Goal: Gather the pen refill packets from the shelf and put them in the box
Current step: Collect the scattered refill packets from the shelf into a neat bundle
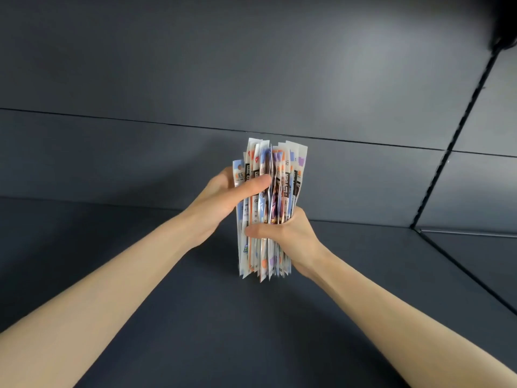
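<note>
Head view looks down two bare forearms that reach forward over a dark grey shelf (pixel 195 317). Between them stands a thick bundle of pen refill packets (pixel 279 191), long narrow sleeves printed in white, blue, orange and purple, held roughly upright with the tops fanned a little apart and leaning slightly to the right.

The left hand (pixel 223 197) grips the bundle on its upper left side. Its thumb (pixel 257 182) lies across the front of the packets, and the rest of its fingers curl round behind, out of sight. The right hand (pixel 291 233) grips lower down on the right side. Its thumb (pixel 256 231) presses across the front of the bundle just below the left thumb, and its fingers wrap round the far side. Both hands are clamped on the same bundle, one above the other, close but not touching.

The packets' lower ends are blurred and sit just over the shelf surface, in front of its back edge; whether they touch it cannot be told.

Behind the bundle rises a grey back panel (pixel 195 79) crossed by a thin horizontal seam. To the right a black slotted rail (pixel 453 141) runs diagonally down to the shelf's back corner. A dark, blurred shape (pixel 503 21) fills the top right corner.
</note>
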Demonstrator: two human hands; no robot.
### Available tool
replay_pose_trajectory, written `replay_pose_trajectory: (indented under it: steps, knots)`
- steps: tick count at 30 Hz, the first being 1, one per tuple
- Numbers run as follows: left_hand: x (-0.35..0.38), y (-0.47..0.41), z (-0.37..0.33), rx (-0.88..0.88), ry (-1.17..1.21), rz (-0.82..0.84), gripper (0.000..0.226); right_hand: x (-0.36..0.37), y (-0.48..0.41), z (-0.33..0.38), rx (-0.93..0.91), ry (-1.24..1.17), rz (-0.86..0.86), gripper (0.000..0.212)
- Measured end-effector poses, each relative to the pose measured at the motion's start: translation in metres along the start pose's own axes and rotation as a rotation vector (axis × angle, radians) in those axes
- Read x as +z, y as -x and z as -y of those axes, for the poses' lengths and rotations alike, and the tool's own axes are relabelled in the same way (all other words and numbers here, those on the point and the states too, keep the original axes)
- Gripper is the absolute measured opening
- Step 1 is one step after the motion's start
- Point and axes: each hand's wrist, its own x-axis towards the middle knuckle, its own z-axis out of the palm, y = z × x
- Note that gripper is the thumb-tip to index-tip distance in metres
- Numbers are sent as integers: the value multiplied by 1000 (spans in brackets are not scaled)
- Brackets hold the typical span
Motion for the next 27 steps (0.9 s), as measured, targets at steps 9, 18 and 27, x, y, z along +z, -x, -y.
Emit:
replay_pose_trajectory:
  steps: [9,18,27]
  knots:
    - [-14,-23,5,63,82,-117,33,18,-31,-7,-31,14,116,57]
    - [-19,-26,28,90,57,-54,58,10,-27,-22,-17,18,85,65]
    - [-19,-25,24,138,53,-53,54,14,-31,-8,-24,125,99,53]
